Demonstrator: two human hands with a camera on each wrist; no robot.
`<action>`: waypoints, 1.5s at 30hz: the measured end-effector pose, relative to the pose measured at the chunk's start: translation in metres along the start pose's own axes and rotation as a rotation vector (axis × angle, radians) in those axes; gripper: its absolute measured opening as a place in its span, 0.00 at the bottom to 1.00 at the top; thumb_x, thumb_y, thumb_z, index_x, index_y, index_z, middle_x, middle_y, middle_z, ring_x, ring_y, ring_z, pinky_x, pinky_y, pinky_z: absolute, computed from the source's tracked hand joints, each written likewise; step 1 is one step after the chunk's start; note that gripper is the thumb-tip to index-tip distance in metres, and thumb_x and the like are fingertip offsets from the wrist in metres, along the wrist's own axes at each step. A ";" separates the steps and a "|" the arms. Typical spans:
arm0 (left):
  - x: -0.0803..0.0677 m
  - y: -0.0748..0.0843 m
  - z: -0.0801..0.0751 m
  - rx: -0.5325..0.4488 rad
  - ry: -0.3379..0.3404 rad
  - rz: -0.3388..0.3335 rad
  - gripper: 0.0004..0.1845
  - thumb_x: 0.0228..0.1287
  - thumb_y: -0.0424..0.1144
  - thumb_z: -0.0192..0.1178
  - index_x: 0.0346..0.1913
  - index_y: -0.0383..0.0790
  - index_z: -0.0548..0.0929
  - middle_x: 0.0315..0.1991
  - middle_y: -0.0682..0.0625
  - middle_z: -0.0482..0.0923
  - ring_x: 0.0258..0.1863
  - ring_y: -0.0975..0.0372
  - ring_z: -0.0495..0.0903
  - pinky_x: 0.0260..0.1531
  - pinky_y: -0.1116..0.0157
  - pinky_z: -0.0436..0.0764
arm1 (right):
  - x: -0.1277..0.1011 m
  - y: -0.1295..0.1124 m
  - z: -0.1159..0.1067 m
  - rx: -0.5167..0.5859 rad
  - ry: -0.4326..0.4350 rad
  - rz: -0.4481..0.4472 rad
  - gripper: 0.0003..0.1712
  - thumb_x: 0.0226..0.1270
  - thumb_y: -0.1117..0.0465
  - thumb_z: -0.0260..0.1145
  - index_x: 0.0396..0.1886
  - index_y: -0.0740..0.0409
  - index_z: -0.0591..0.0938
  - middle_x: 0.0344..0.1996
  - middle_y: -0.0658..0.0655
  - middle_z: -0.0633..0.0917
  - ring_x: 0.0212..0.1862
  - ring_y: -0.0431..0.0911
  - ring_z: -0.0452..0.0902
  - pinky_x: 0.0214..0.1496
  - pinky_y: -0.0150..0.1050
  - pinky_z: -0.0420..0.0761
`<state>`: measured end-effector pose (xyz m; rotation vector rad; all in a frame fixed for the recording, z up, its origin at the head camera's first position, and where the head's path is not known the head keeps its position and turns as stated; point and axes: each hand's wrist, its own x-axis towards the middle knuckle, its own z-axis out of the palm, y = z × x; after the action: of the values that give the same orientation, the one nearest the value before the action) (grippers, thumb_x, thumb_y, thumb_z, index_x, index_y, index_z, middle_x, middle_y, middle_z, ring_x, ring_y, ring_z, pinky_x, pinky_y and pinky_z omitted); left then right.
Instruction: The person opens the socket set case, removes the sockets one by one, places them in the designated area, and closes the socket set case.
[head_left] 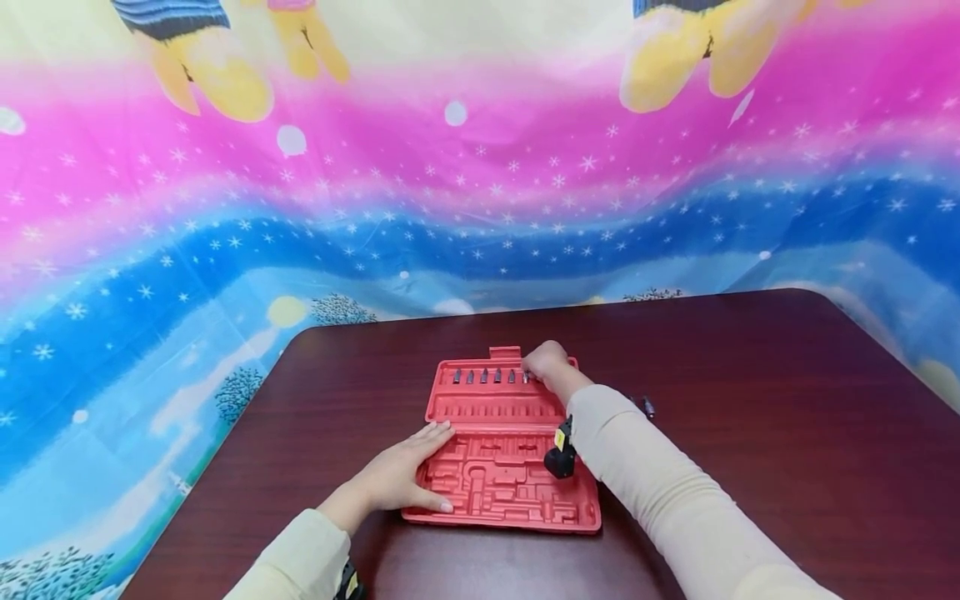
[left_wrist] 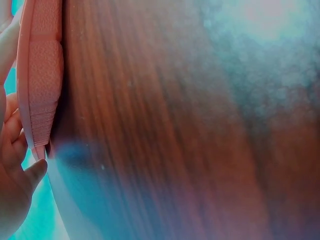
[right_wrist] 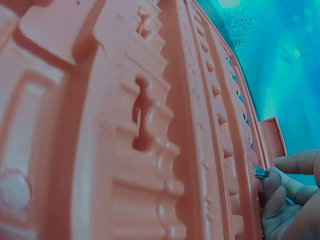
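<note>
A red tool case (head_left: 510, 429) lies unfolded on the table, its lower half moulded with recesses. My left hand (head_left: 401, 475) rests on its left side, fingers fairly straight and thumb along the near-left rim. In the head view, my right hand (head_left: 549, 364) reaches to the right end of the far half's upper row. In the right wrist view my right hand (right_wrist: 295, 205) pinches a small metal screwdriver bit (right_wrist: 260, 172) at a slot of that row. Several more bits (head_left: 483, 376) stand side by side to its left. The case's textured side (left_wrist: 42, 75) shows in the left wrist view.
Partly hidden behind the right sleeve (head_left: 637, 450), loose dark bits (head_left: 648, 407) lie on the table to the right of the case. The dark brown table (head_left: 780, 417) reaches back to a colourful printed cloth (head_left: 480, 183).
</note>
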<state>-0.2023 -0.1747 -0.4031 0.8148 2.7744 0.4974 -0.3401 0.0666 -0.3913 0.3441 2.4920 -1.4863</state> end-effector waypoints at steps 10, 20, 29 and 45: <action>0.000 0.001 0.000 0.010 0.017 -0.006 0.54 0.33 0.70 0.58 0.66 0.46 0.54 0.65 0.52 0.49 0.64 0.60 0.45 0.55 0.56 0.58 | 0.004 0.003 -0.002 0.040 -0.069 -0.058 0.06 0.52 0.70 0.57 0.17 0.63 0.76 0.12 0.54 0.70 0.15 0.44 0.65 0.17 0.32 0.67; 0.001 0.000 0.002 0.024 0.007 -0.012 0.55 0.33 0.71 0.57 0.66 0.47 0.53 0.66 0.52 0.48 0.64 0.61 0.45 0.55 0.56 0.59 | -0.001 0.008 -0.009 -0.058 -0.142 -0.124 0.05 0.55 0.69 0.58 0.25 0.66 0.80 0.17 0.54 0.77 0.20 0.43 0.70 0.23 0.32 0.72; 0.001 0.001 0.000 0.027 0.010 -0.017 0.55 0.32 0.71 0.57 0.66 0.47 0.54 0.66 0.52 0.49 0.64 0.61 0.45 0.55 0.56 0.60 | -0.007 0.012 -0.010 -0.003 -0.132 -0.196 0.03 0.56 0.70 0.59 0.30 0.66 0.79 0.21 0.55 0.78 0.23 0.43 0.69 0.25 0.32 0.71; 0.002 0.005 -0.007 0.124 -0.016 0.016 0.54 0.35 0.71 0.55 0.65 0.43 0.54 0.65 0.49 0.50 0.63 0.58 0.48 0.57 0.58 0.56 | -0.017 0.011 -0.012 0.188 -0.150 -0.195 0.08 0.62 0.65 0.55 0.38 0.65 0.74 0.28 0.59 0.78 0.32 0.48 0.76 0.34 0.38 0.77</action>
<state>-0.2034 -0.1718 -0.3955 0.8640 2.8091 0.3231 -0.3217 0.0805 -0.3894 0.0167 2.3295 -1.7570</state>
